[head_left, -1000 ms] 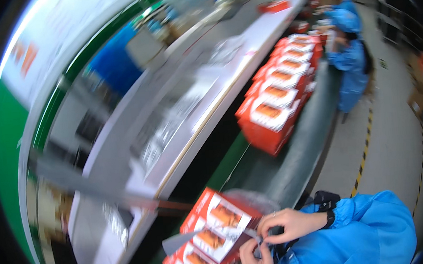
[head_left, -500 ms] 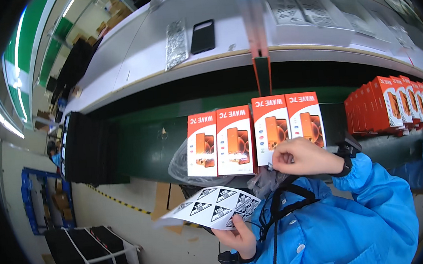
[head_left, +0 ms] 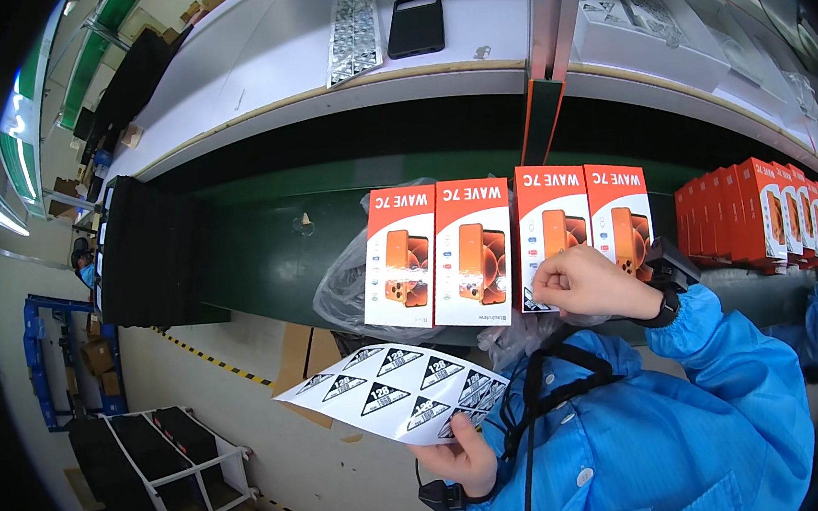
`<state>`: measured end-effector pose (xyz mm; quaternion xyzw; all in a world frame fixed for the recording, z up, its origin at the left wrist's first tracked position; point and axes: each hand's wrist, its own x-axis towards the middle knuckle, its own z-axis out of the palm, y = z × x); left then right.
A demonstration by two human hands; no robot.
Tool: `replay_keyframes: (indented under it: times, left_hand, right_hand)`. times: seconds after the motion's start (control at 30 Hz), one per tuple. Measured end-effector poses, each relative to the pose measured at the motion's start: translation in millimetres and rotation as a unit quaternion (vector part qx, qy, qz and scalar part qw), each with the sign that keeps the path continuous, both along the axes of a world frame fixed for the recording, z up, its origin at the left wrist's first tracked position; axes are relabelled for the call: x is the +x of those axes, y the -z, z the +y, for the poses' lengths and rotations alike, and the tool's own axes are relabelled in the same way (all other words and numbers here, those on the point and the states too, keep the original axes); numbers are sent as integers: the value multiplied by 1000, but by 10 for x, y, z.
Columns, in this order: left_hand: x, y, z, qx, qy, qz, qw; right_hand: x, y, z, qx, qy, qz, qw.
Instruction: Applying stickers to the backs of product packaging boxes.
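Since half a second ago the right hand [head_left: 584, 280] has come up onto the bottom left corner of the third box [head_left: 545, 211], and the sticker sheet [head_left: 381, 392] is spread flatter. Right grip: fingertips bunched close together on that corner, with a small black-and-white label [head_left: 530, 300] peeking out beside them. Can't tell if they're pinching it or just pressing it down. Left hand [head_left: 463, 458] is clamped on the sheet's near edge, thumb on top.

Print-wise, the sheet's got rows of black triangles with white digits and tiny text, bunched tighter at the right end. The third box is one of four red-and-white ones on the green belt [head_left: 254, 244], with a gap after the first two boxes [head_left: 473, 250]. Each has white lettering across the red top, upside down from here, above an orange phone picture.

More red boxes [head_left: 756, 209] line up off to the right. A black phone case [head_left: 416, 26] and silvery sheet [head_left: 353, 37] sit on the white tabletop [head_left: 269, 65].
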<state>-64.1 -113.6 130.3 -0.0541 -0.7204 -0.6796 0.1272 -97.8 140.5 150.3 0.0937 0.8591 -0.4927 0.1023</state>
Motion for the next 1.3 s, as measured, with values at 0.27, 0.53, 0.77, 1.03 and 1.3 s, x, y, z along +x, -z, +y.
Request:
replay_keyframes:
  times: [0.27,0.53,0.77,1.03,1.3]
  left_hand:
    - [-69,-11,-23,-47,44,17,998]
    - [-99,-29,40,21,23,5,1000]
    - [-165,-189,99,95,157,-134,974]
    - [-298,-144,-126,62,179,-106,976]
    - [-391,17,-482,-71,222,-43,972]
  right_hand:
    - [7,-53,10,18,14,3,1000]
    - [57,-43,-80,156,43,89,983]
    - [350,-258,-614,-28,-43,267,962]
    - [313,-287,-935,68,-47,303,949]
    - [184,-211,-1189,0,-64,254,965]
